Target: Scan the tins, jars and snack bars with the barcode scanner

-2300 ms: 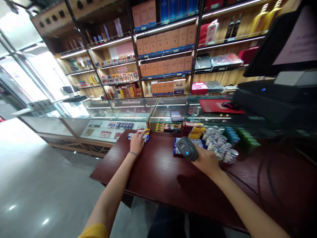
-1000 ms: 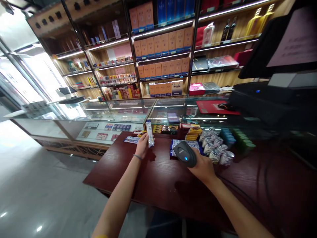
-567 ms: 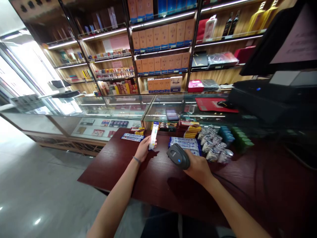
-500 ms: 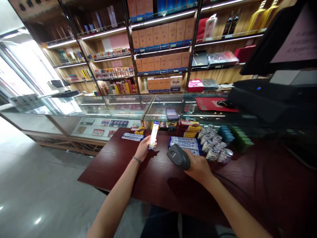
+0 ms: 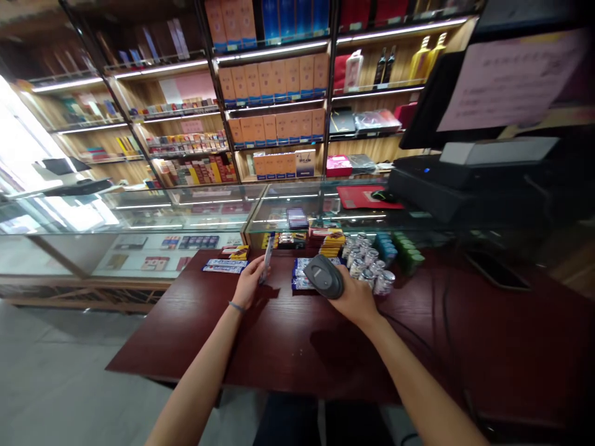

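Note:
My left hand [image 5: 250,282] is closed on a slim blue-and-white snack packet [image 5: 268,255], held upright above the table with its narrow side towards me. A dark grey barcode scanner [image 5: 324,276] sits in my right hand [image 5: 357,301], its head pointing left towards the packet. Behind the scanner, several similar blue-and-white packets [image 5: 301,272] lie in a stack, partly covered by it. More of these packets [image 5: 225,266] lie flat to the left of my left hand, in front of small yellow-and-brown boxes [image 5: 240,252].
Silver-topped cans [image 5: 367,263] stand right of the packets, beside blue and green cans [image 5: 405,251]. Yellow packs [image 5: 332,243] are piled at the glass counter [image 5: 274,210]. A phone [image 5: 497,269] lies at the right. The scanner's cable [image 5: 409,329] trails across the dark red table [image 5: 274,347].
The packet in my left hand has turned from showing its bright face to nearly edge-on. The scanner stays in my right hand. My view has shifted to the right.

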`<state>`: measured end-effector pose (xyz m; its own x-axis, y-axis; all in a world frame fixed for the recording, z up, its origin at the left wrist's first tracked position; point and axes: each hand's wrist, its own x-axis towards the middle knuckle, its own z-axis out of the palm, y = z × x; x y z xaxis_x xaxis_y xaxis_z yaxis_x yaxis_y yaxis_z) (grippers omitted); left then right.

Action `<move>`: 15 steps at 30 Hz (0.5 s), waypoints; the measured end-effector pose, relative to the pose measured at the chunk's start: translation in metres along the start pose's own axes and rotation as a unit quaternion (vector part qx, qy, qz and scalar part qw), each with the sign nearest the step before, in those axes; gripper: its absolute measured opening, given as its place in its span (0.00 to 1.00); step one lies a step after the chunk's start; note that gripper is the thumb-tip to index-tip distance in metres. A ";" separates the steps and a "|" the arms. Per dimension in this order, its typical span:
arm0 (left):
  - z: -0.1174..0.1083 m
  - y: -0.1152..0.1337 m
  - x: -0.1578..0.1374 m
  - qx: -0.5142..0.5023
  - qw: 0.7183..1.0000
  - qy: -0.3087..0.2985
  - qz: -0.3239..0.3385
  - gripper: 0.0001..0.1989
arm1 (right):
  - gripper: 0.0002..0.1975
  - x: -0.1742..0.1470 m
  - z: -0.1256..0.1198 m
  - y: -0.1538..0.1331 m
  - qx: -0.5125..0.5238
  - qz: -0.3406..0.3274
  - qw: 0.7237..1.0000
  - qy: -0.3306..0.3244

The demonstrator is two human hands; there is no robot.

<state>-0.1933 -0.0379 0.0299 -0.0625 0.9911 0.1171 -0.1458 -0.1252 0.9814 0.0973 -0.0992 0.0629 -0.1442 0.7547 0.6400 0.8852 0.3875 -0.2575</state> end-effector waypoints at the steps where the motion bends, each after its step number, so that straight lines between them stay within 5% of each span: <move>1: 0.002 0.001 0.002 0.050 0.998 -0.010 0.020 0.25 | 0.20 0.002 -0.003 0.004 -0.005 0.015 1.000 0.008; 7: 0.032 0.010 0.012 0.288 0.946 -0.067 0.130 0.20 | 0.20 0.008 -0.020 0.026 -0.016 0.088 0.995 0.052; 15: 0.089 0.001 0.013 0.442 0.842 -0.156 0.265 0.15 | 0.25 0.010 -0.024 0.051 -0.004 0.127 0.987 0.100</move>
<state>-0.1067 -0.0209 0.0461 0.3955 0.7867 0.4740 0.6222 -0.6092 0.4917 0.1512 -0.0849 0.0729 0.1728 0.7076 0.6851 0.8851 0.1936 -0.4233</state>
